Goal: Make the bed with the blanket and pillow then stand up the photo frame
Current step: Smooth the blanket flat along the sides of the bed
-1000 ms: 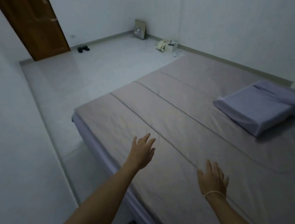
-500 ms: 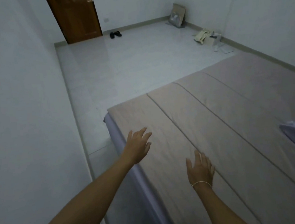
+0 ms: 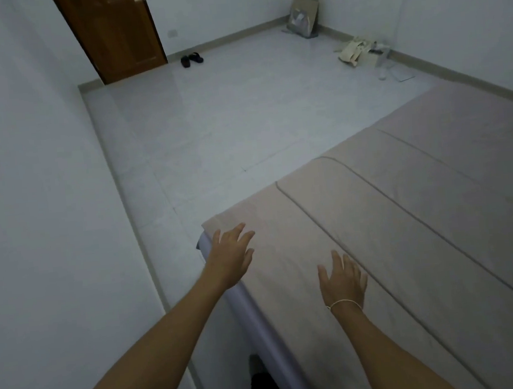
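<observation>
Pillow gone from view, left hand (image 3: 231, 256) and right hand (image 3: 343, 279) spread flat over blanket (image 3: 408, 243)

The beige blanket (image 3: 408, 243) lies flat and smooth, covering the bed (image 3: 244, 313).

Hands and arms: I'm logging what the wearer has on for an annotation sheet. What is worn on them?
Both forearms are bare, with no sleeves in view. The right hand has a thin white string bracelet around the wrist. The left hand shows no bracelet, watch or glove, and no rings are visible.
</observation>
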